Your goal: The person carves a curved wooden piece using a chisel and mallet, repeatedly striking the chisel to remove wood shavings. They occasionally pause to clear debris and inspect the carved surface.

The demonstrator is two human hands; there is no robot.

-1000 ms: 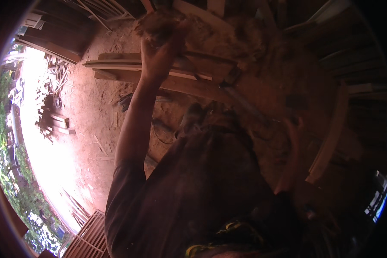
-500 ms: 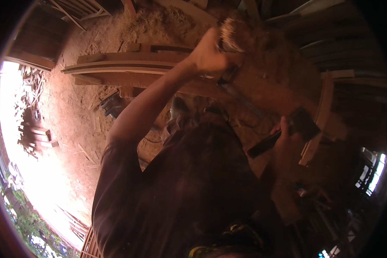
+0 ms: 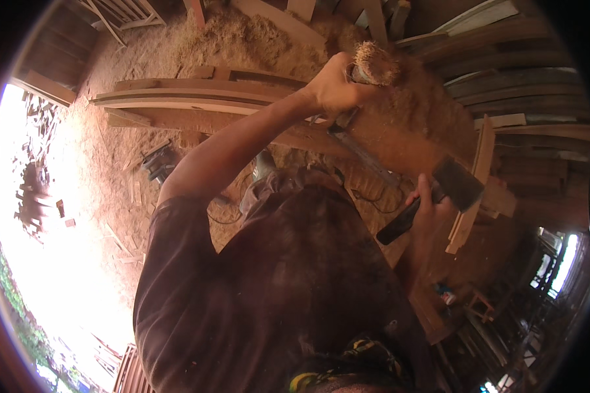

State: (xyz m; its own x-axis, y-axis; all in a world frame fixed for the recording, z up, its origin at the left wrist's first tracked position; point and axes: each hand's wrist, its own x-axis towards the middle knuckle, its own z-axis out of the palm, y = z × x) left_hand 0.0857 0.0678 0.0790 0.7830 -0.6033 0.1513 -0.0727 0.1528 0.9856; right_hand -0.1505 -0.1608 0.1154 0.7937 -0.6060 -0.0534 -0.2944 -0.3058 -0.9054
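Note:
My left hand (image 3: 337, 85) is closed round an upright tool that looks like a chisel (image 3: 375, 63). Its frayed, splintered handle end sticks up above my fist, over a long wooden workpiece (image 3: 288, 136); the fist hides most of the tool. Over to the right, my right hand (image 3: 429, 200) grips a dark mallet (image 3: 459, 183) by its handle, close to the blocky head. The mallet is apart from the chisel's handle end.
Long boards (image 3: 190, 98) lie across in front of me. A dark power tool (image 3: 158, 162) rests on the floor at left. Sawdust and shavings (image 3: 255, 39) are heaped beyond. Stacked planks (image 3: 524, 78) line the right side, with an upright-looking plank (image 3: 475, 190) beside the mallet.
The view has brightened and shifted slightly. My left hand and the chisel appear a little farther right and lower. The mallet stays at nearly the same place, still held.

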